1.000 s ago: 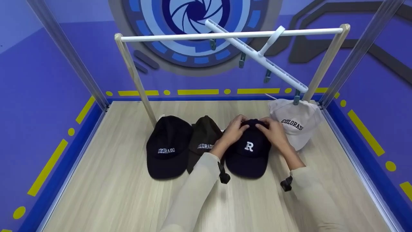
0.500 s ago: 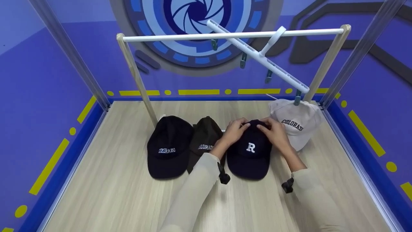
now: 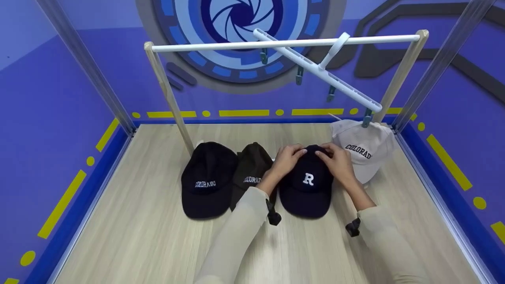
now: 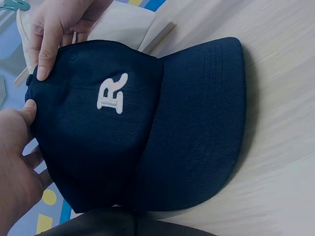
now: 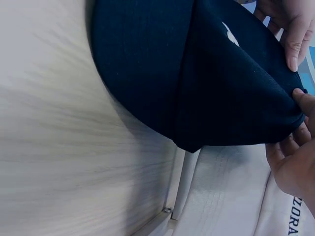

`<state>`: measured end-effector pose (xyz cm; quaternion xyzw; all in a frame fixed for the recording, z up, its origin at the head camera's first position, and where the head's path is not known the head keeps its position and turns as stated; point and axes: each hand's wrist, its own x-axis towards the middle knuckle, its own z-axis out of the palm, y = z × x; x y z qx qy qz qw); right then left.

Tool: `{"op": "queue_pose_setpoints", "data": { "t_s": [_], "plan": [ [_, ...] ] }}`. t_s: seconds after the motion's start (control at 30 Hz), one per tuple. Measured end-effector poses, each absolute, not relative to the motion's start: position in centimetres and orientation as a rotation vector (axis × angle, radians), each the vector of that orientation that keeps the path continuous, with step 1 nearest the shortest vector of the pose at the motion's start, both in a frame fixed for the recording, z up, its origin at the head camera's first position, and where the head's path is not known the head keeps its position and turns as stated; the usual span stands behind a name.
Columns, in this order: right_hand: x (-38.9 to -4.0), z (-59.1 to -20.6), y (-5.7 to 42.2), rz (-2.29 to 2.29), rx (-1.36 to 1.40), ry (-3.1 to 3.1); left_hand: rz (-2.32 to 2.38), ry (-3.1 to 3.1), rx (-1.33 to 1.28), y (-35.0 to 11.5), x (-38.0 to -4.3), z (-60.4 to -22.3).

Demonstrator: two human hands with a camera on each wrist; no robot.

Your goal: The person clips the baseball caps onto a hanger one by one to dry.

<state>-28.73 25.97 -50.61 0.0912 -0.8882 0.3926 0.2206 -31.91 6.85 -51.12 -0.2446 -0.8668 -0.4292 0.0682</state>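
Note:
A navy baseball cap (image 3: 305, 199) with a white letter R stands with its crown up and its brim toward me. My left hand (image 3: 285, 162) pinches the crown's top from the left, thumb in front and fingers behind. From the right, my right hand (image 3: 341, 163) pinches the same top edge. Both thumbs show on the dark cloth in the left wrist view, and the finger ends are partly hidden behind the crown. Just behind my right hand, a beige Colorado cap (image 3: 365, 146) hangs from a clip (image 3: 367, 118) of a white hanger (image 3: 339, 85).
Left of the navy cap are a dark brown cap (image 3: 252, 167) and a black cap (image 3: 207, 201), both lettered Colorado. The hanger hooks slantwise over the white rail (image 3: 221, 46) of a wooden-legged rack, with several clips on it. Blue panels (image 3: 51, 118) surround the wooden tabletop (image 3: 130, 236).
Both hands keep their pinch on the navy cap, which has shifted only slightly. The hanger has tilted a little, its far end lower. The other caps stay put.

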Motion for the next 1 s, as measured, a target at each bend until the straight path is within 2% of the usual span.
{"op": "queue_pose_setpoints", "data": {
  "t_s": [1.0],
  "plan": [
    [-27.8,-48.7,25.1,1.189,0.239,-2.401,-1.292,-2.559,-0.759,6.3,-31.1,-49.4]
  ]
}}
